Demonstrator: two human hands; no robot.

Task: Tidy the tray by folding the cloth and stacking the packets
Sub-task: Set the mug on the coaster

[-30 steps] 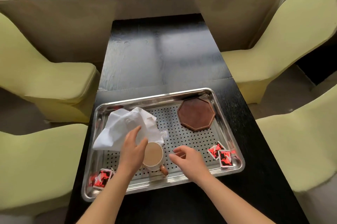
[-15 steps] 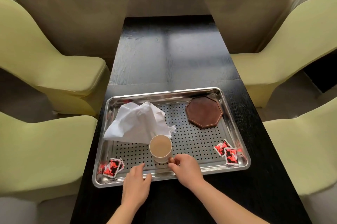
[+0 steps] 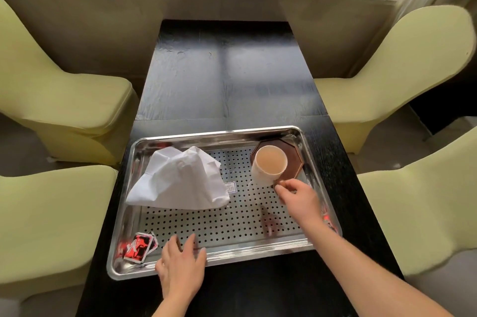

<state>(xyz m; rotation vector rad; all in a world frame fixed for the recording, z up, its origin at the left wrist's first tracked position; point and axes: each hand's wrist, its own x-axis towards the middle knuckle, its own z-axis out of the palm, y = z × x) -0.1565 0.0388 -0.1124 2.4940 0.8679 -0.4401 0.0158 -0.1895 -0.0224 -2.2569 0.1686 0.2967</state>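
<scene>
A steel perforated tray lies on the black table. A crumpled white cloth sits in its left half. Red and black packets lie in the tray's near left corner; more packets at the right wall are mostly hidden by my right arm. My right hand pinches the handle of a white cup of milky tea, holding it over the brown octagonal coaster at the far right. My left hand rests flat on the tray's near rim, fingers apart, holding nothing.
The black table stretches toward a window ledge. Pale green covered chairs stand on both sides, two on the left and two on the right.
My right hand has carried the cup from the tray's near middle to the coaster at the far right. My left hand drew back from the cloth to the near rim.
</scene>
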